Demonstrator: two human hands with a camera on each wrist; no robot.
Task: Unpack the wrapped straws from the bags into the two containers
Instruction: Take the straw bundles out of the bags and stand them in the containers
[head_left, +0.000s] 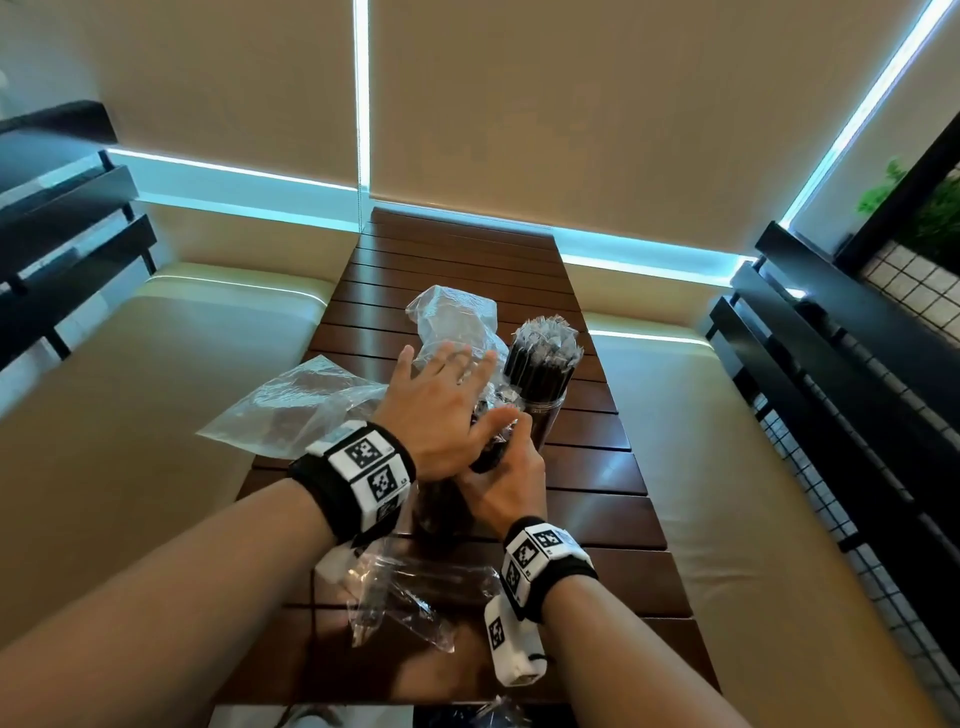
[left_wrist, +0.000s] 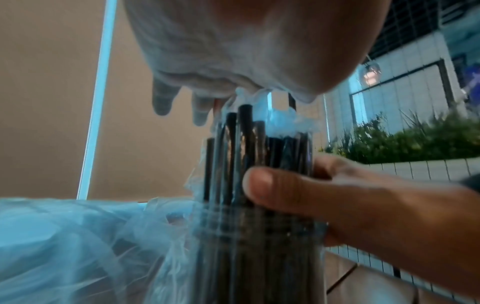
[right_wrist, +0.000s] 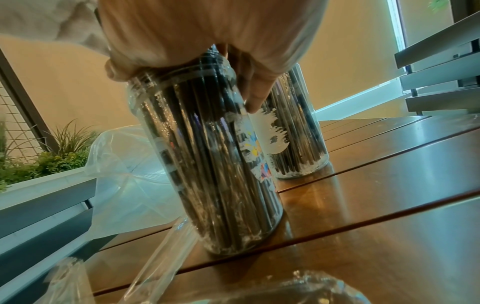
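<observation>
Two clear containers stand on the wooden table (head_left: 597, 467). The far container (head_left: 549, 421) (right_wrist: 298, 139) is packed with black wrapped straws (head_left: 543, 358). The near container (right_wrist: 213, 164) (left_wrist: 259, 246) leans a little and also holds a dense bundle of wrapped straws (left_wrist: 241, 139) (head_left: 493, 447). My left hand (head_left: 441, 405) (left_wrist: 233, 51) lies flat on the tops of those straws, fingers straight and spread. My right hand (head_left: 511, 467) (right_wrist: 207, 30) grips the bundle at the container's mouth, thumb (left_wrist: 285, 191) across the straws. In the head view both hands hide most of the near container.
Crumpled clear plastic bags lie around: one (head_left: 296, 405) at the left, one (head_left: 452, 322) behind the hands, one (head_left: 410, 597) near the table's front. Cushioned benches (head_left: 727, 467) flank the narrow table. Dark railings and plants (head_left: 924, 208) stand at the right.
</observation>
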